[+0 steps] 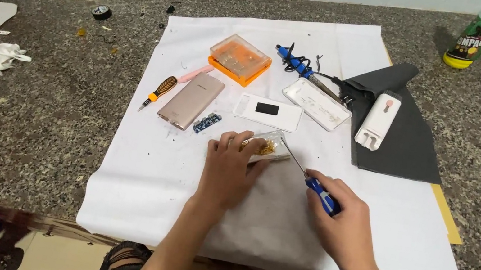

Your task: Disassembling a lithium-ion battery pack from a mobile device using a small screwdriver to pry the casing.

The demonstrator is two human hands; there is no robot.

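Observation:
My left hand (pixel 228 168) presses down on a small device part with gold-coloured contacts (pixel 265 146), lying on the white paper sheet (pixel 152 185). My right hand (pixel 345 218) grips a blue-handled screwdriver (pixel 323 193); its thin shaft points up-left, with the tip at the part's right end. Just beyond lie a white flat cover with a black window (pixel 269 111) and a small blue circuit board (pixel 207 122).
On the sheet lie a rose-gold power bank (pixel 191 100), an orange-handled screwdriver (pixel 157 92), an orange bit case (pixel 240 59), a white shell (pixel 316 104), a blue soldering iron (pixel 293 60) and a white cleaning tool (pixel 378 120) on a dark cloth (pixel 408 146). A green bottle (pixel 477 36) stands at the back right.

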